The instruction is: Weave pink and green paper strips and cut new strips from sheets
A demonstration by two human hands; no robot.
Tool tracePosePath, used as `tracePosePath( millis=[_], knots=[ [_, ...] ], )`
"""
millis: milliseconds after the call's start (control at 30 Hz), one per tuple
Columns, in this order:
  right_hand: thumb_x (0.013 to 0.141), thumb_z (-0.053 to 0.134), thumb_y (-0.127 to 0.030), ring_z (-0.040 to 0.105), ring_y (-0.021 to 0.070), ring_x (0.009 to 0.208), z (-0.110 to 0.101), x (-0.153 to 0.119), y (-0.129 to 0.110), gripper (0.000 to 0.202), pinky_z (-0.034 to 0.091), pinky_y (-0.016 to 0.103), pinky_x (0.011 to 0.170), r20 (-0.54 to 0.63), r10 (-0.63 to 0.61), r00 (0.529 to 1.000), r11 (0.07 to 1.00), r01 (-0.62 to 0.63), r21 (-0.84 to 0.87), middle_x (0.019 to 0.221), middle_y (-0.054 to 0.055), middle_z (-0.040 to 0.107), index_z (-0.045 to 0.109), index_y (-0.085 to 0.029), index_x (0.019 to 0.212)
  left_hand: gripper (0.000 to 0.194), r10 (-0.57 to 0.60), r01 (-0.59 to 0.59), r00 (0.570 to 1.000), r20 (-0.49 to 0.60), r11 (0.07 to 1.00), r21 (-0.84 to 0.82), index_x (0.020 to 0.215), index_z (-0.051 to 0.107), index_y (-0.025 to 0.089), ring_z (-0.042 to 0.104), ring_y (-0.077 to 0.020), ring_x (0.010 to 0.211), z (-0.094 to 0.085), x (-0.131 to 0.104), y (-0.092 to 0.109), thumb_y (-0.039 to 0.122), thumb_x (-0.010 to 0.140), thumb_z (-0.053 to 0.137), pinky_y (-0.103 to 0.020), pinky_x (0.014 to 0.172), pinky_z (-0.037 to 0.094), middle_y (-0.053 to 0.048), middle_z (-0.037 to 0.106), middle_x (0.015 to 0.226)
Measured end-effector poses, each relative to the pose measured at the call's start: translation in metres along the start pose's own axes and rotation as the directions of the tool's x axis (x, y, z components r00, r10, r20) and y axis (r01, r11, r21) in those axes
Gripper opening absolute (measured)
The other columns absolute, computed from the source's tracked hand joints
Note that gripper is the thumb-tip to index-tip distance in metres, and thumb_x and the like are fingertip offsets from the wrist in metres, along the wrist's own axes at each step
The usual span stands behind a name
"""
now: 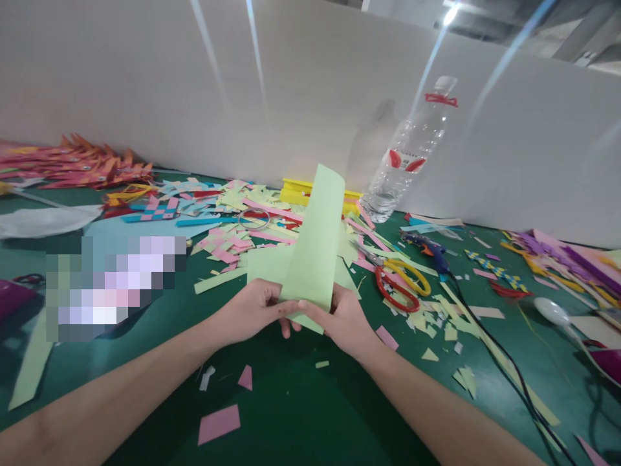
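Observation:
Both hands grip a sheet of light green paper that is folded lengthwise and stands up, its top end curling over. My left hand pinches the lower left edge, thumb in front and fingers behind. On the lower right edge, my right hand pinches likewise, and the two thumbs nearly meet. Behind the hands, another light green sheet lies flat on the green table. Scissors with red and yellow handles lie just right of the paper.
A plastic bottle leans against the grey partition. Paper scraps cover the table's back. At right lie a blue glue gun with a black cord and a white spoon. Folded orange paper pieces sit far left.

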State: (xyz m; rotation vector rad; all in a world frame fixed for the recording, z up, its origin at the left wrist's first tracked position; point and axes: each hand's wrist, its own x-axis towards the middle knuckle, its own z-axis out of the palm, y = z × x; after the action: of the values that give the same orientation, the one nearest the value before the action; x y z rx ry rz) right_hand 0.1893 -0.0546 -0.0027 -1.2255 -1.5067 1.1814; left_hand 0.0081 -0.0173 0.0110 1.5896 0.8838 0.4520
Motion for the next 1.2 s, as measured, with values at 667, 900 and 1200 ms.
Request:
tracePosePath(
  millis=[667,900,1200],
  knots=[
    [0.079,0.058,-0.057,0.041,0.0065,0.038,-0.002,0.004,0.009,0.048,0.031,0.020,0.036,-0.012,0.077,0.997,0.978,-0.073,0.194,0.045,-0.003,0.050,0.058,-0.015,0.058,0.030,-0.050,0.053,0.996,0.078,0.998,-0.034,0.074,0.070,0.016,0.063,-0.0109,0.053,-0.002,-0.001,0.000,0.044,0.082,0.063,-0.021,0.058,0.049,-0.002,0.073,0.070],
    [0.065,0.076,-0.046,0.059,0.0139,0.059,-0.007,0.009,0.010,0.035,0.045,0.025,0.049,-0.038,0.102,0.994,0.958,-0.088,0.272,0.074,0.004,0.069,0.069,-0.015,0.081,0.032,-0.079,0.080,0.987,0.142,0.997,-0.001,0.074,0.070,0.016,0.063,-0.0108,0.052,-0.001,-0.002,0.003,0.046,0.080,0.064,-0.020,0.056,0.049,-0.003,0.074,0.072],
    [0.072,0.063,-0.062,0.033,0.0053,0.029,-0.005,0.012,0.018,0.052,0.023,0.020,0.030,-0.058,0.141,0.988,0.944,-0.117,0.307,0.034,-0.006,0.041,0.051,-0.017,0.049,0.029,-0.081,0.083,0.983,0.167,0.997,-0.005,0.070,0.071,0.015,0.060,-0.0095,0.048,-0.003,-0.004,0.005,0.043,0.080,0.065,-0.019,0.054,0.046,-0.002,0.073,0.069]
  ],
)
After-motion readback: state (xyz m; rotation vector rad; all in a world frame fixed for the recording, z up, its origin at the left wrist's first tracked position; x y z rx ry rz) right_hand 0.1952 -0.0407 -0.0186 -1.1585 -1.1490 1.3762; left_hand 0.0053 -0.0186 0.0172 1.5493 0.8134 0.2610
